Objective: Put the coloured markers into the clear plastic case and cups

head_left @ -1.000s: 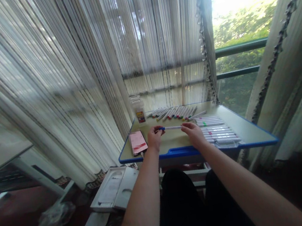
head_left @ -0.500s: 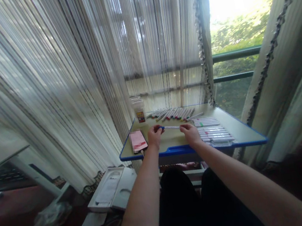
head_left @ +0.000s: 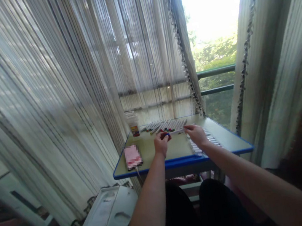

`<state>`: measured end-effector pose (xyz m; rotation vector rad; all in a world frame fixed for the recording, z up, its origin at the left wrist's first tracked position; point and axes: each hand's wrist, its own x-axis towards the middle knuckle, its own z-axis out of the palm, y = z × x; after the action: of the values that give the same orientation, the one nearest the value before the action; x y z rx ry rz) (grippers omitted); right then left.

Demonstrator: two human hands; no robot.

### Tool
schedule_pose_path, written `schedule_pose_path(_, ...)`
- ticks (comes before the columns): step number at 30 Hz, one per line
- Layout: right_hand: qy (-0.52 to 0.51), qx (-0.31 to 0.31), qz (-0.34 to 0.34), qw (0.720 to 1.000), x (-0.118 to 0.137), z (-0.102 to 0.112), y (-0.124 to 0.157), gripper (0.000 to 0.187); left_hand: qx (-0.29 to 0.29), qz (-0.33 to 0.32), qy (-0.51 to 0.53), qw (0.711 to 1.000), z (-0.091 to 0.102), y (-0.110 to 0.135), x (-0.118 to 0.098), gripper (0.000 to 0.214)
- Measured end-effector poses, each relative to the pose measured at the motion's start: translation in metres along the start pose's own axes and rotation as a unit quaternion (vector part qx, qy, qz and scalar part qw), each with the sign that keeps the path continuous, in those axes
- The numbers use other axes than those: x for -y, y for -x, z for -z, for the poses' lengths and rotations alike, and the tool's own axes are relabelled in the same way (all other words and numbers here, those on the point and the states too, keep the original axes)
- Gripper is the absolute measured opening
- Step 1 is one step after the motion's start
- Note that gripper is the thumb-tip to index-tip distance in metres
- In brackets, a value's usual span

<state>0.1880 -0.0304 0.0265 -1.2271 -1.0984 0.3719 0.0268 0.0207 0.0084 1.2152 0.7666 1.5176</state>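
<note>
Over a small blue-edged desk both my hands hold one white marker level. My left hand pinches its blue-capped end. My right hand grips the other end with curled fingers. A loose row of markers lies along the back of the desk. More white markers lie side by side in a tray partly hidden under my right hand.
A pink phone lies at the desk's left front, with a small bottle at the back left. Striped curtains hang all round, and a railing and trees show in the gap. An open white case lies on the floor at left.
The view has swung, so the desk now sits lower and further left. My hands have drawn closer together on the marker, still holding both its ends.
</note>
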Motion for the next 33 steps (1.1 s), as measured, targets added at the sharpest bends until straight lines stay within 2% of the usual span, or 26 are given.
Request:
schedule_pose_path(6,-0.005,0.0,-0.007,1.0,-0.004,0.046,-0.018,0.02,0.078,0.003,-0.065,0.995,-0.036,-0.011,0.007,0.01)
schedule_pose_path(12,0.03,-0.011,-0.009,0.999,-0.028,0.087,-0.033,0.01,0.153,-0.012,-0.154,0.976,-0.071,-0.019,0.021,0.014)
schedule_pose_path(16,0.052,-0.004,-0.011,0.999,-0.045,0.109,-0.036,0.008,0.218,-0.028,-0.203,0.954,-0.087,-0.024,0.024,0.017)
schedule_pose_path(20,0.075,0.006,-0.012,0.997,-0.058,0.121,-0.034,0.007,0.296,-0.128,-0.324,0.889,-0.094,-0.032,0.025,0.018)
schedule_pose_path(22,0.093,0.019,-0.007,0.995,-0.065,0.123,-0.034,0.006,0.322,-0.153,-0.349,0.867,-0.095,-0.037,0.027,0.018)
schedule_pose_path(27,0.135,0.064,0.003,0.989,-0.077,0.124,-0.036,0.006,0.363,-0.154,-0.344,0.852,-0.092,-0.045,0.035,0.014)
schedule_pose_path(33,0.162,0.076,0.026,0.984,-0.085,0.124,-0.037,0.008,0.383,-0.174,-0.363,0.831,-0.083,-0.041,0.038,0.015)
